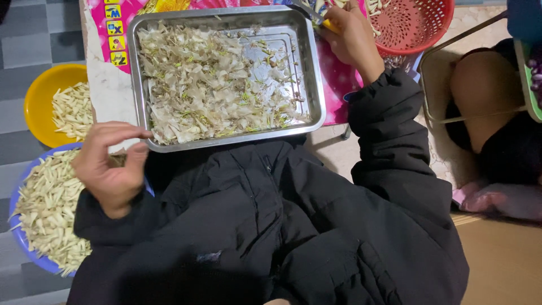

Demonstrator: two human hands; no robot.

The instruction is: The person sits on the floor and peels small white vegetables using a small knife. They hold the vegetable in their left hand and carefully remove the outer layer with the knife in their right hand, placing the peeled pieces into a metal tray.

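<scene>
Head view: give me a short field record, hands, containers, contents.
left hand: fingers pinched on a small piece, above the blue bowl
right hand: grips a yellow-handled tool by the red basket
metal tray: heaped with pale peelings
blue bowl: pale peeled pieces
yellow bowl: same kind of pieces

Metal tray (316, 85) sits centre on the bench (110, 93), full of trimmings (214, 85). Left of it, on the floor (34, 34), a small bowl (39, 96); nearer the person, a bigger basin (17, 226), both holding cut stalks (48, 209). Perforated basket (423, 25) lies behind-right of the tray.
</scene>
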